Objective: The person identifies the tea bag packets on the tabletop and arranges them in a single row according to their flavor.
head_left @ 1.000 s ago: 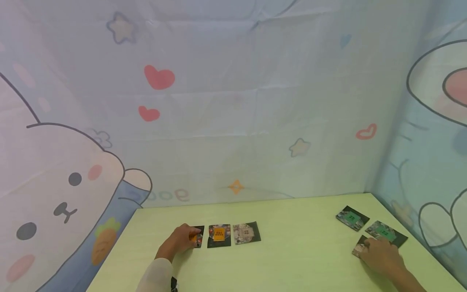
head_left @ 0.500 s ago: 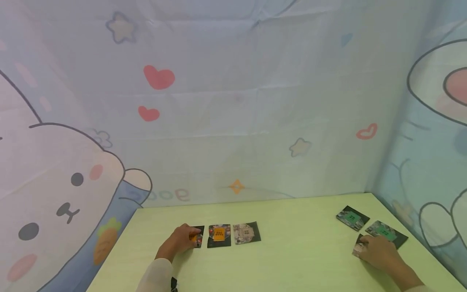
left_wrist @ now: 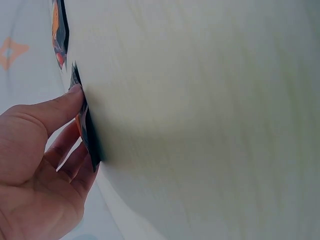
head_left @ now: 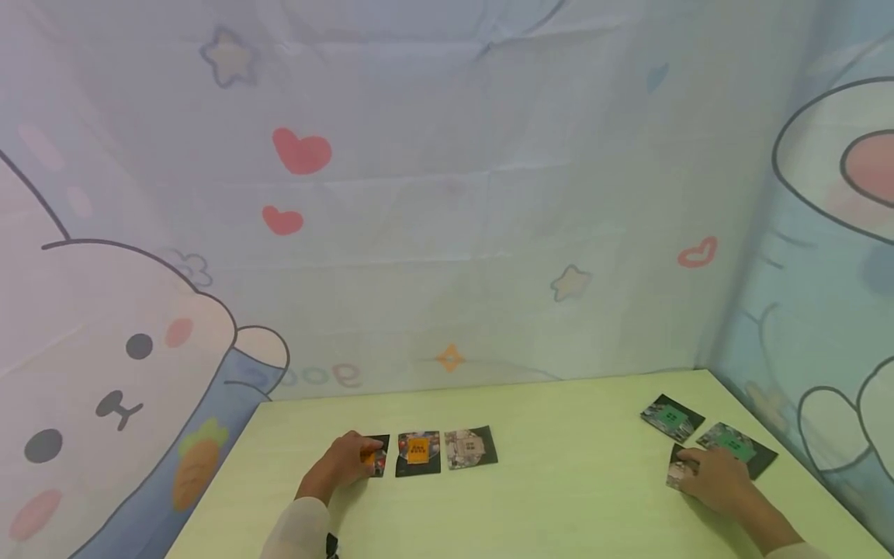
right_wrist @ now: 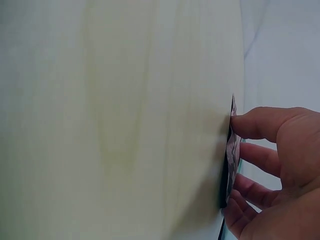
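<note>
Landmark: the middle orange-labelled packet (head_left: 417,454), flat, dark-edged. Just left of it, we list the outer orange-labelled packet (head_left: 381,460), held by the left hand (head_left: 344,460), thumb at one edge, fingers at the other. Just right of it, one pale packet (head_left: 471,448). Well right of it, a second pale packet (head_left: 677,472), pinched likewise in the right hand (head_left: 718,477); beyond that, farther right and back from the landmark, two green-labelled packets (head_left: 673,418). Handling, in our judgement: light, thin, pliable, probably slick film, apt to crease; best taken by opposite edges, without squeezing the middle. Contents unseen. Beneath the landmark, a pale yellow-green surface (head_left: 545,505), faintly grained; behind it, a creased cloth backdrop (head_left: 419,295) printed with hearts, stars and cartoon animals, continuing along both sides.
</note>
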Demonstrator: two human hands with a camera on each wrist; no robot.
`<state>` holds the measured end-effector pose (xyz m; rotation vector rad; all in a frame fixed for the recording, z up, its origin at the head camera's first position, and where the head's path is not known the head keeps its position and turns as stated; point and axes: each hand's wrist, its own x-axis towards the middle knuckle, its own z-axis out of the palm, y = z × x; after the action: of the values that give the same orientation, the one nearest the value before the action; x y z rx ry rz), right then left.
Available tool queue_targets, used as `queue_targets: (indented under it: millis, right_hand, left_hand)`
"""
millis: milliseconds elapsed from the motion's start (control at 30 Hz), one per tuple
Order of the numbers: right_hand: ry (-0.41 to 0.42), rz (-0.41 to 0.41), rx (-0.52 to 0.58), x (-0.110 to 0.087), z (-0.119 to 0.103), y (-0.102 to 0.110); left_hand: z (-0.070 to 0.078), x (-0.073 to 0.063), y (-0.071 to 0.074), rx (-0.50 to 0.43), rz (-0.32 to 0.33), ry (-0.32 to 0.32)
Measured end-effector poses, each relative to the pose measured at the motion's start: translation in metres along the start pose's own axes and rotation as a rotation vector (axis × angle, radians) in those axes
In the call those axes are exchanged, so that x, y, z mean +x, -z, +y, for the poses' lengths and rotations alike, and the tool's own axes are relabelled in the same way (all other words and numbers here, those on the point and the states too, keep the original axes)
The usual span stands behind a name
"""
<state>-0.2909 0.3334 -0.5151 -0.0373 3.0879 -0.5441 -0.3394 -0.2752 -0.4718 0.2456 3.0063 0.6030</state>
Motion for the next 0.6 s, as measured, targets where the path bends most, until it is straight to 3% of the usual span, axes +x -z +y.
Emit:
queue_targets:
  millis: [367, 600]
  right_hand:
    - [0.048, 0.071, -0.035, 0.0045, -0.0023, -0.0092]
    - [0.055, 0.073, -0.01, 0.0098, -0.0092, -0.0097]
  left_hand:
    - [-0.0013, -0.0015, -0.0046, -0.002, -0.007, 0.006]
    - [0.0008, -0.0023, -0.0007, -0.019, -0.012, 0.004]
